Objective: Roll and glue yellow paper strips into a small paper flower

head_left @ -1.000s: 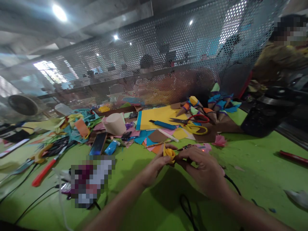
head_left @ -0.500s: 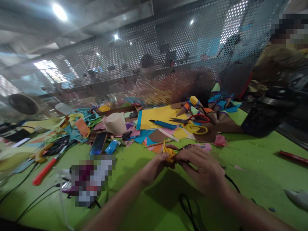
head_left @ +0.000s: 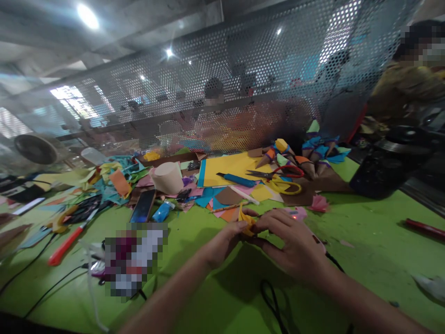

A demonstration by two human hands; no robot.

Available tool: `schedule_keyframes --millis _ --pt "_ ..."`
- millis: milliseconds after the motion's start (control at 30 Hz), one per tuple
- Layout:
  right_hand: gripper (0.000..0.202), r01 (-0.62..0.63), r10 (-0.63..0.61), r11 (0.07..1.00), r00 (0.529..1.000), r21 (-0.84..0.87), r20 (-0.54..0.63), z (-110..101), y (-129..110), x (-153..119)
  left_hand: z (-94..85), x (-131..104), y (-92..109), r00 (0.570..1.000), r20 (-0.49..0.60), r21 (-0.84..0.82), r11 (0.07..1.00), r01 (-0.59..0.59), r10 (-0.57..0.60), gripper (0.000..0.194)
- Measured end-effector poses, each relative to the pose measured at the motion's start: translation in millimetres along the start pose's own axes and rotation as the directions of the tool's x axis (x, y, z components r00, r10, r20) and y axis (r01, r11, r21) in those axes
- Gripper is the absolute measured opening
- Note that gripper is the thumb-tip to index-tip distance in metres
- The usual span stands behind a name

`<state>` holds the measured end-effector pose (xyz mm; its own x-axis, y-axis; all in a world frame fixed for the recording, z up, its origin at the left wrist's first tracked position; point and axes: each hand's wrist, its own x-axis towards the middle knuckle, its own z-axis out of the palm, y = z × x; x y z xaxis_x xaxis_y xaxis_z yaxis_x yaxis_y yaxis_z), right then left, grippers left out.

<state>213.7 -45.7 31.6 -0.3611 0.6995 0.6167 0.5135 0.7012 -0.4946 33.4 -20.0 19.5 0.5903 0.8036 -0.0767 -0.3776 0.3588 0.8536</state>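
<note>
A small folded piece of yellow paper is in front of me, above the green table. My left hand pinches it from the left between thumb and fingers. From the right, my right hand closes its thumb and fingertips on the paper's edge. Behind the right hand shows part of a pink device with a small red light; the hand covers most of it, so I cannot tell its kind. A black cord comes out beyond that hand's wrist.
Farther back lie scissors, a blue cutter knife, yellow sheets and paper scraps. Paper cones stand at the back right beside a black container. To the left are a phone, a red-handled knife and cords.
My right hand's fingers have shifted slightly around the yellow paper. The pink device's red light now shows behind them. A brown shape has appeared at the far left edge.
</note>
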Motion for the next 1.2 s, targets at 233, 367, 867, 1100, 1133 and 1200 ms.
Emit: schedule_keyframes --millis 233,367,867,1100,1133,1200 --pt "0.014 0.044 -0.044 0.997 0.999 -0.059 -0.01 -1 2 -1 8.0 0 4 0.998 -0.058 0.025 0.999 0.036 -0.034 0.04" --pt "0.012 0.102 -0.104 0.99 0.994 -0.093 -0.026 2 2 0 11.9 -1 6 0.997 -0.059 0.044 0.998 0.055 -0.052 0.043" --pt "0.018 0.146 -0.144 0.975 0.989 -0.17 0.023 4 -1 3 4.5 -4 2 0.999 0.003 0.184 0.982 -0.038 0.038 0.051" --pt "0.01 0.066 -0.072 0.991 0.996 -0.119 -0.045 6 -2 0 9.2 -2 2 0.992 -0.122 0.184 0.983 -0.008 0.031 0.043" --pt "0.012 0.026 -0.031 0.995 0.998 -0.092 -0.052 5 -2 -1 8.1 -2 2 0.992 -0.125 0.189 0.982 -0.007 0.031 0.043" --pt "0.017 -0.055 0.051 0.997 0.996 -0.058 -0.069 4 -1 -2 5.1 -2 1 0.993 -0.116 0.21 0.978 -0.001 0.026 0.043"
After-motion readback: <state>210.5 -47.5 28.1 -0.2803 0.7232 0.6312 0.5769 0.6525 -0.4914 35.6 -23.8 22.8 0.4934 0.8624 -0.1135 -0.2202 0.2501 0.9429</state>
